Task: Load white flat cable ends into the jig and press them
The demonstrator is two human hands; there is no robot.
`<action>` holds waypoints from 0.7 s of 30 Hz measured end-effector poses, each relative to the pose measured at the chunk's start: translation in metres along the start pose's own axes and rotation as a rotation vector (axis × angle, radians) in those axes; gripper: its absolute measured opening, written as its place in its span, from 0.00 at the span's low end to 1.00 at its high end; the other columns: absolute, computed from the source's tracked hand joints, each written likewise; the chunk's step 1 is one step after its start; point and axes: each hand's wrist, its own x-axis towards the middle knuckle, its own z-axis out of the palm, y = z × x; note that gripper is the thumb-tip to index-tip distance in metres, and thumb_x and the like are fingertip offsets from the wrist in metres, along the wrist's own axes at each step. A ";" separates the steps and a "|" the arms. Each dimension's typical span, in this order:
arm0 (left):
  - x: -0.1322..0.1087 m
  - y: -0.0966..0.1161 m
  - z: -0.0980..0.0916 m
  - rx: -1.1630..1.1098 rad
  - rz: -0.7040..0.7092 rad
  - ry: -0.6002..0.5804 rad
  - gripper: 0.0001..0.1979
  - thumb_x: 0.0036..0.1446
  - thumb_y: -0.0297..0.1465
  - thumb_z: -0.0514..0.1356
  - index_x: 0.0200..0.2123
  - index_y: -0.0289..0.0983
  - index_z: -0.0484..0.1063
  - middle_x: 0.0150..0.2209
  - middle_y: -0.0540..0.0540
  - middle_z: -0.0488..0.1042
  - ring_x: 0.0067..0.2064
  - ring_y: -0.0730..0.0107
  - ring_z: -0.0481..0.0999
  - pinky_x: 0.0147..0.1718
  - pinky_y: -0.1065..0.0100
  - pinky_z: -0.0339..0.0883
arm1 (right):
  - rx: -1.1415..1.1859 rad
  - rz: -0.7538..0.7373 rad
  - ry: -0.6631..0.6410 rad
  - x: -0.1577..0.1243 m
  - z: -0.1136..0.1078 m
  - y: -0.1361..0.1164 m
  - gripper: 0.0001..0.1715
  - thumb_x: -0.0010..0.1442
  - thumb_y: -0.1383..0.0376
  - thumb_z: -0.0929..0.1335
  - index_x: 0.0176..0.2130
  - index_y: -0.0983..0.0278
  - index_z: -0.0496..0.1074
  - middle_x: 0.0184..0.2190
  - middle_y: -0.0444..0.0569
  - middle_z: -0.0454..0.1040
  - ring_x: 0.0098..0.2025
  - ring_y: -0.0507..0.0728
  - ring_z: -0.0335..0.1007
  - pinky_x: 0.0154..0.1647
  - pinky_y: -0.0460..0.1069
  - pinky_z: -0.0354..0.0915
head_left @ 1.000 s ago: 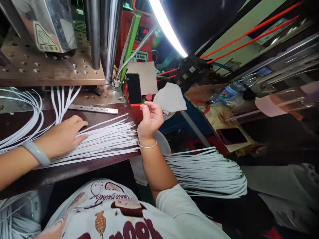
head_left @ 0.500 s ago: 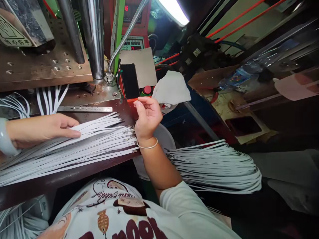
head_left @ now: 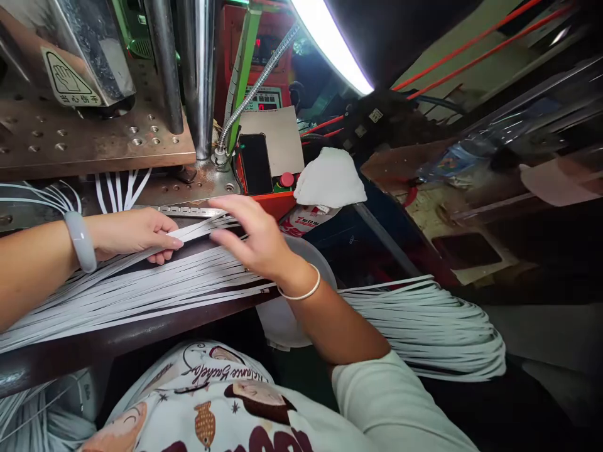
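Observation:
My left hand (head_left: 134, 233) is closed, its thumb and fingers pinching a few flat white cables (head_left: 200, 230) lifted a little from the pile. My right hand (head_left: 259, 245) is open, thumb and fingers apart around the right ends of those cables; I cannot tell whether it touches them. Below both hands, many more white cables (head_left: 141, 289) lie lengthwise along the dark tabletop (head_left: 94, 342), with small terminals at their right ends, partly hidden by my right hand. Behind the cables, a slotted metal strip (head_left: 179, 211) lies along the press base.
A press with a thick metal plate (head_left: 94, 157) and steel posts stands at the back left, several white cables beneath it. A phone (head_left: 255, 163), a red button (head_left: 286, 180) and a white cloth (head_left: 332, 179) are behind my right hand. Bundled cables (head_left: 424, 333) hang at right.
My left hand has moved right, raising a few cables from the pile. My right hand has gone from curled fingers to open, reaching left over the cable ends. The view has shifted slightly.

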 end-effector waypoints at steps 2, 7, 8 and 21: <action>-0.010 -0.001 -0.001 0.066 0.058 0.021 0.27 0.45 0.58 0.63 0.27 0.38 0.75 0.26 0.45 0.77 0.29 0.62 0.76 0.33 0.63 0.74 | -0.255 -0.056 -0.273 0.005 0.007 -0.010 0.14 0.70 0.65 0.63 0.51 0.64 0.74 0.49 0.57 0.79 0.58 0.65 0.71 0.60 0.62 0.67; -0.037 -0.022 -0.010 0.507 0.367 0.747 0.28 0.62 0.51 0.54 0.54 0.39 0.77 0.53 0.43 0.80 0.55 0.56 0.78 0.62 0.52 0.67 | -0.489 -0.020 -0.375 0.018 0.029 -0.003 0.19 0.69 0.74 0.57 0.43 0.68 0.75 0.40 0.60 0.79 0.45 0.63 0.75 0.50 0.59 0.71; -0.040 -0.025 -0.011 0.571 0.444 0.769 0.26 0.64 0.50 0.53 0.53 0.41 0.78 0.58 0.44 0.77 0.61 0.55 0.74 0.66 0.50 0.62 | -0.400 -0.100 -0.362 0.023 0.035 0.000 0.19 0.69 0.73 0.57 0.46 0.67 0.75 0.44 0.58 0.79 0.48 0.61 0.74 0.52 0.57 0.71; -0.052 -0.019 -0.015 0.075 0.502 0.995 0.20 0.62 0.45 0.60 0.44 0.33 0.81 0.43 0.48 0.83 0.44 0.68 0.80 0.46 0.71 0.72 | -0.305 -0.035 -0.659 0.050 0.067 0.021 0.13 0.67 0.71 0.67 0.51 0.66 0.75 0.46 0.57 0.73 0.51 0.64 0.66 0.54 0.59 0.65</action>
